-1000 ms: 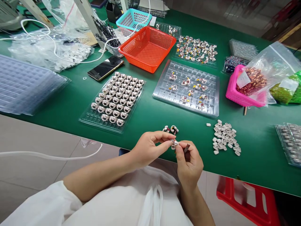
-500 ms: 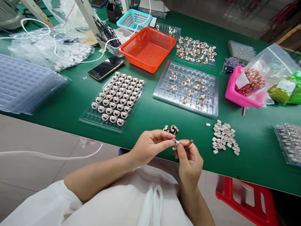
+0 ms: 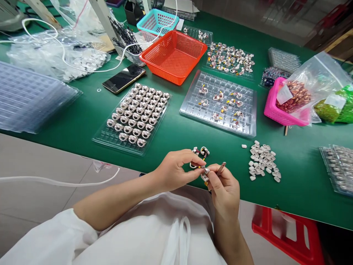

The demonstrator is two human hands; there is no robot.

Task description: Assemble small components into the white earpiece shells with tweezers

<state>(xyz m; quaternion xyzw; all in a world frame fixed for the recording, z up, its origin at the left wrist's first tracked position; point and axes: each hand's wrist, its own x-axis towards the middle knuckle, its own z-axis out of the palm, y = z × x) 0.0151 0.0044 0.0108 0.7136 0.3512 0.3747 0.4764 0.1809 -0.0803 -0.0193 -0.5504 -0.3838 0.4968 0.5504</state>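
Observation:
My left hand (image 3: 176, 170) and my right hand (image 3: 223, 186) meet at the near edge of the green table (image 3: 176, 136). Both pinch a small silvery part (image 3: 204, 173) between fingertips. A thin brownish tool (image 3: 221, 168) also sticks up from my right hand. Just beyond my fingers lie two or three small assembled parts (image 3: 200, 151). To the right sits a loose heap of white pieces (image 3: 262, 161). A clear tray of pale caps (image 3: 136, 117) lies ahead left, and a clear tray with a few wired parts (image 3: 220, 104) ahead right.
An orange basket (image 3: 173, 56), a teal basket (image 3: 157, 21), a phone (image 3: 123, 78), stacked clear trays (image 3: 30, 99), a pink basket with bagged copper coils (image 3: 289, 101), a green bag (image 3: 335, 106), more part trays (image 3: 230, 59) and white cable (image 3: 55, 182) surround the work spot. A red stool (image 3: 286, 235) stands below right.
Both hands have shifted slightly lower and turned the small part between them; the tool in my right hand now points further up and right.

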